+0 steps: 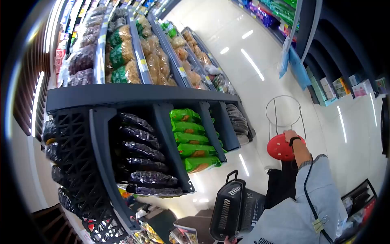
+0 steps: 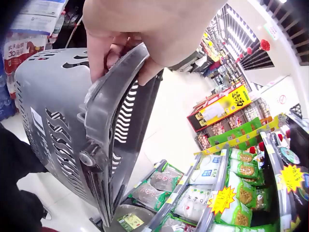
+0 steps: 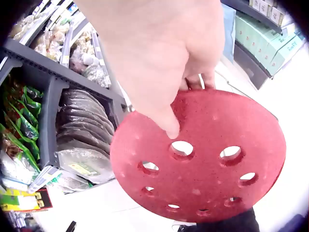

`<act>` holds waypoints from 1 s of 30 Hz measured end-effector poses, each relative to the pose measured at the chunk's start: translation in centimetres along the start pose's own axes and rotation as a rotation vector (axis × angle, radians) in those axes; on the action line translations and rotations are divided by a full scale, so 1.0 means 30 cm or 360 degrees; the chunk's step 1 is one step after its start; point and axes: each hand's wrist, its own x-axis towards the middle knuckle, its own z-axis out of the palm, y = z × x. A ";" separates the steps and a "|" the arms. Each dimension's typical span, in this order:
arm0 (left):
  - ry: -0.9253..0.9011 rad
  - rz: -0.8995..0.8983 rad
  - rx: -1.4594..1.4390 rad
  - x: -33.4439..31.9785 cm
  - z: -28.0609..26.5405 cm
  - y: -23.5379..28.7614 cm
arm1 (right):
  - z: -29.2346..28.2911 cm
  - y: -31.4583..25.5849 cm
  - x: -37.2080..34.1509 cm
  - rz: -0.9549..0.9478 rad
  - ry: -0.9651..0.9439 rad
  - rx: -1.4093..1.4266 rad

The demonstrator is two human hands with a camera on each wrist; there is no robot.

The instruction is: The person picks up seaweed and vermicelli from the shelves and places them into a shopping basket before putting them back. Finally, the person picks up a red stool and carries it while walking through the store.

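Observation:
My left hand (image 2: pixel 145 38) grips the rim of a dark plastic shopping basket (image 2: pixel 63 125), with the thumb on one side and curled fingers on the other. In the head view the basket (image 1: pixel 223 209) hangs low by my body, and only a little of that hand shows under it. My right hand (image 3: pixel 164 63) pinches the edge of a round red stool seat (image 3: pixel 203 179) with several holes, thumb on the face, fingers behind. Seen from the head, the seat (image 1: pixel 279 147) is tilted, its wire legs and ring (image 1: pixel 284 110) pointing away over the floor.
A dark shelf unit (image 1: pixel 142 95) on the left holds black packs (image 1: pixel 142 152), green bags (image 1: pixel 193 140) and bagged dry goods (image 1: pixel 122 53). More shelving (image 1: pixel 325 61) stands at the right. Pale shiny floor (image 1: pixel 231 57) runs between them. A red and yellow display (image 2: pixel 222 108) stands farther off.

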 end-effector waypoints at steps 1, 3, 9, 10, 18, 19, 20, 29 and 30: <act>-0.0009 0.0015 0.0033 -0.021 -0.016 -0.013 | 0.061 0.039 0.054 -0.0065 0.0012 0.0023; 0.0078 0.0280 0.0448 -0.053 -0.009 -0.050 | 0.042 0.074 0.067 -0.0197 -0.0050 0.0045; -0.0248 -0.0054 -0.0175 -0.052 0.063 -0.098 | -0.100 0.118 0.123 -0.0373 0.0126 -0.0031; -0.0264 -0.0037 -0.0172 -0.041 0.042 -0.129 | -0.133 0.103 0.132 -0.0270 0.0164 -0.0067; 0.0260 0.0117 -0.0424 -0.019 0.187 -0.290 | -0.315 0.068 0.310 -0.0067 0.0344 -0.0241; 0.0277 0.0113 -0.0444 -0.030 0.218 -0.292 | -0.318 0.071 0.318 -0.0074 0.0321 -0.0189; 0.0331 0.0119 -0.0406 -0.043 0.239 -0.302 | -0.309 0.066 0.326 -0.0028 0.0074 -0.0137; 0.0200 0.0243 -0.0508 -0.085 0.377 -0.401 | 0.012 0.038 0.154 -0.0612 -0.0184 -0.0225; 0.0185 0.0319 -0.0530 -0.102 0.425 -0.408 | 0.053 0.052 0.155 -0.0857 -0.0358 -0.0225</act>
